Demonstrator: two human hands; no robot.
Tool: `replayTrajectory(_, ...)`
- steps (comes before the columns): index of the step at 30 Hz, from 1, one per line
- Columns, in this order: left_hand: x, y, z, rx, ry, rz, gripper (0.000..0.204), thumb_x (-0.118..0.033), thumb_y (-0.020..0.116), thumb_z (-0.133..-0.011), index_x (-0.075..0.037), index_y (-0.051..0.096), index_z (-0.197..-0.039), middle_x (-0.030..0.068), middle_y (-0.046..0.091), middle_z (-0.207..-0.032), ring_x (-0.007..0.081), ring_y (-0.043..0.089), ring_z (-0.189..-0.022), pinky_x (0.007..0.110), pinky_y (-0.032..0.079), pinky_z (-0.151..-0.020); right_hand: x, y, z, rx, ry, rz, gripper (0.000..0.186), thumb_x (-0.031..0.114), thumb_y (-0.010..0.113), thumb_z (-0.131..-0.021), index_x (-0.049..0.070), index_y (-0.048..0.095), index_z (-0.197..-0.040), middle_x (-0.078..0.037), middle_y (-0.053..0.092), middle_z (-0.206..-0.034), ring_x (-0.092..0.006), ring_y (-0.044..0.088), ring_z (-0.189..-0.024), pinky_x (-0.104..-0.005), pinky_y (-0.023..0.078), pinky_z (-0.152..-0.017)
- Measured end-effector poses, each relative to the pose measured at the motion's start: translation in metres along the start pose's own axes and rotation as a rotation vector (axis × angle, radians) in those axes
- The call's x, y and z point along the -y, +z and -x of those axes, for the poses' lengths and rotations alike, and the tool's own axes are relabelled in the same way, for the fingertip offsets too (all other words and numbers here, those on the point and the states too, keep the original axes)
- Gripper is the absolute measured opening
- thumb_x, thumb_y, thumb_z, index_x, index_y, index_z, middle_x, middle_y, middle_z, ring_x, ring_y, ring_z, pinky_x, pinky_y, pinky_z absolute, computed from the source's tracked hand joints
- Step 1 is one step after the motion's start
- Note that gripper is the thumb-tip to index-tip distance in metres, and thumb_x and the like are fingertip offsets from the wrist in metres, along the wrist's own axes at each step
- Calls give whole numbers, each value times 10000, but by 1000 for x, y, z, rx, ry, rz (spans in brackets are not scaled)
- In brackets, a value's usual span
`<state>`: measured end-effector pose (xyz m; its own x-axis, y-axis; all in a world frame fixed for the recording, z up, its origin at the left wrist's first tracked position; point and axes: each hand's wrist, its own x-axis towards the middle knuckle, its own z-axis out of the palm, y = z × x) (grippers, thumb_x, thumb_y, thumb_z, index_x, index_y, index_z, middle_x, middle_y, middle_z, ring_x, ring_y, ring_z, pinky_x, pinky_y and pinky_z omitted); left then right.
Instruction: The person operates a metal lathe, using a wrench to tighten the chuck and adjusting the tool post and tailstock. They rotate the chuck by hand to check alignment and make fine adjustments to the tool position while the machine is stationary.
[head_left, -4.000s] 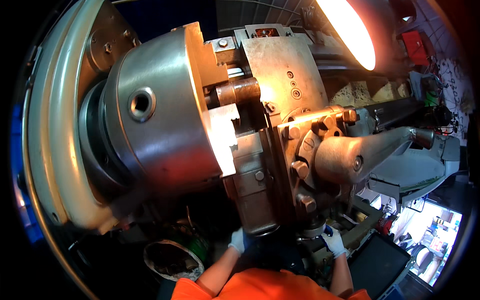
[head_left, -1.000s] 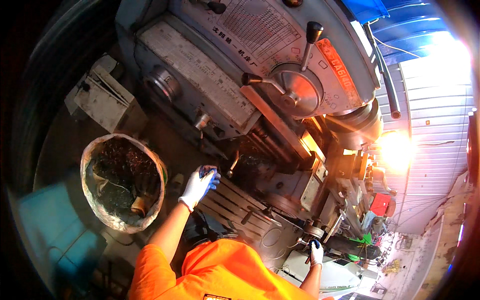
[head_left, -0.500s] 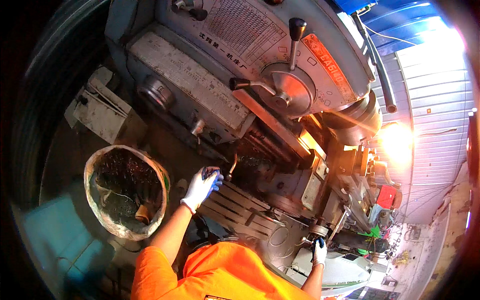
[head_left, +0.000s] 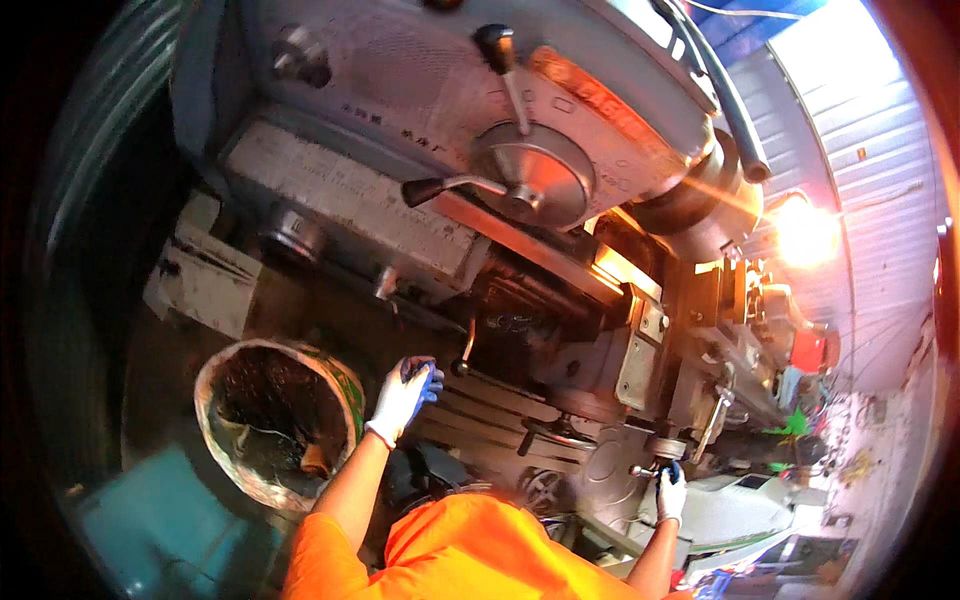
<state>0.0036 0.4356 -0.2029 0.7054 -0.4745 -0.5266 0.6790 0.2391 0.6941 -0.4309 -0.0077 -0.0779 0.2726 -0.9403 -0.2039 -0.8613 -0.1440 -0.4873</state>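
Note:
A white glove with blue on the fingers and palm covers my left hand (head_left: 403, 398). Its fingers are curled in, and whatever they may hold is too small to make out. It hovers beside a lever with a round knob (head_left: 464, 360) on the front of a grey metal lathe (head_left: 350, 185), not touching it. Far to the right, my gloved right hand (head_left: 671, 494) is closed at a small crank handle below a round metal dial (head_left: 664, 447) on the lathe's carriage. The fingers partly hide that handle.
A round bin (head_left: 235, 470) of dark metal shavings stands at my left. Two black-knobbed levers sit on a large round hub (head_left: 540, 180). The lathe's chuck (head_left: 705, 205) is beside a glowing lamp (head_left: 803, 232). Slats (head_left: 490, 420) lie on the floor.
The view has shifted, so the lathe sits further left and the bin lower. My left hand stays curled near the knobbed lever; my right stays at the crank handle.

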Motion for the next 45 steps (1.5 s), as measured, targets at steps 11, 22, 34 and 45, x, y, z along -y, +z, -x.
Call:
replayTrajectory(11, 10, 13, 13, -4, -169, -142, 274, -191, 592, -994, -35, 563, -1218, 115, 679, -1024, 188, 674, -840, 302, 558, -706, 43, 16, 33, -164, -49, 220, 451, 222, 640, -916, 66, 567, -1332, -178, 627, -1095, -313, 623, -985, -423, 484, -876)
replayTrajectory(22, 21, 37, 11, 28, -103, -175, 287, -200, 570, -1006, -19, 558, -1228, 119, 678, -1046, 195, 676, -857, 311, 560, -735, 56, 9, 36, -128, -16, 196, 454, 188, 641, -908, 57, 562, -1336, -168, 622, -1107, -306, 623, -1000, -411, 478, -893)
replayTrajectory(34, 84, 42, 72, -94, -56, -119, 279, -179, 584, -994, -29, 561, -1228, 105, 678, -1014, 157, 655, -821, 274, 543, -705, 19, -3, 15, 35, -161, -37, 421, 144, 662, -910, -10, 591, -1295, -165, 673, -1208, -244, 650, -1087, -342, 476, -975)
replayTrajectory(45, 154, 51, 125, -150, 26, -3, 243, -136, 594, -986, -29, 572, -1203, 74, 668, -1006, 144, 645, -835, 281, 544, -724, 27, -13, 20, 128, -259, -2, 419, 120, 622, -951, -30, 552, -1336, -120, 649, -1224, -182, 609, -1084, -305, 452, -983)
